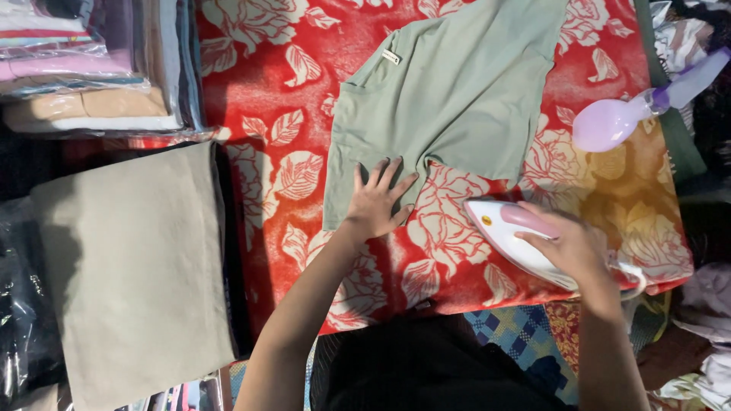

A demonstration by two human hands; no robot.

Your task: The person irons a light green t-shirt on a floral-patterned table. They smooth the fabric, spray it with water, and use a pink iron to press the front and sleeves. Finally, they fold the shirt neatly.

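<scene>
At the far left a stack of folded clothes in clear plastic (pixel 84 68) sits at the top, and below it lies a folded beige cloth (pixel 129 274), flat and smooth. Next comes the red blanket with a white flower print (pixel 266 99), spread as a pad under the work. On it lies a sage green shirt (pixel 449 91) with a small tag near its upper edge, its sleeve hanging down toward the person. The left hand (pixel 375 204) rests flat on the lower edge of that sleeve, fingers spread wide and palm pressed down on the cloth. Just right of it, on the blanket and near the shirt's lower hem, stands a white iron with a pink handle (pixel 518 240), its tip pointing up and left toward the shirt. The right hand (pixel 569 245) is wrapped around the iron's handle, fingers curled tight over it. Farther right, at the blanket's upper edge, lies a pale purple spray bottle (pixel 613 122), tilted on its side.
</scene>
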